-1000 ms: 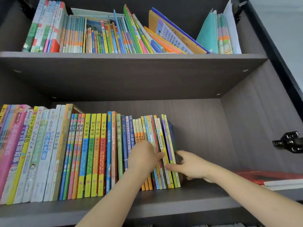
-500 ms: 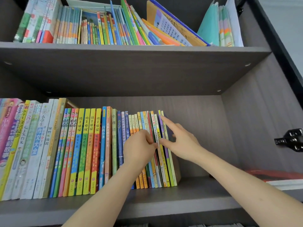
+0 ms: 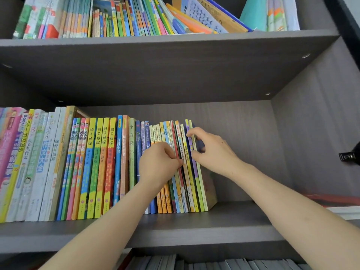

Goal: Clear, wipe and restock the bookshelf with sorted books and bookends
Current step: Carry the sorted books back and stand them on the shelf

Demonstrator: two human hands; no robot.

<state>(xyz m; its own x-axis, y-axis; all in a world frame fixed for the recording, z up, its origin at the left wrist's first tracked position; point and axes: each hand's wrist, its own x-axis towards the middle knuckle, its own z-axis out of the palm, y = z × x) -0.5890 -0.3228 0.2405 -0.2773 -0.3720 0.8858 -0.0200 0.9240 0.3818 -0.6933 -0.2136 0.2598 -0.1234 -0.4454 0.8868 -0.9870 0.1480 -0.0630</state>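
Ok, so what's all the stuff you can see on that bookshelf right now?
bookshelf: one, dark grey-brown, fills the view.
top-shelf books: many, bright mixed colours, upper shelf, several leaning.
teal folder: one, teal, upper shelf, right.
middle-shelf books: many, bright mixed colours, standing row, left to middle.
red flat thing: one, red, lying far right on middle shelf.
black fitting: one, black, right edge.
grey spines: several, grey, bottom shelf.
left hand: one, bare, fingers curled on thin spines mid-row.
right hand: one, bare, pinching the row's end books.
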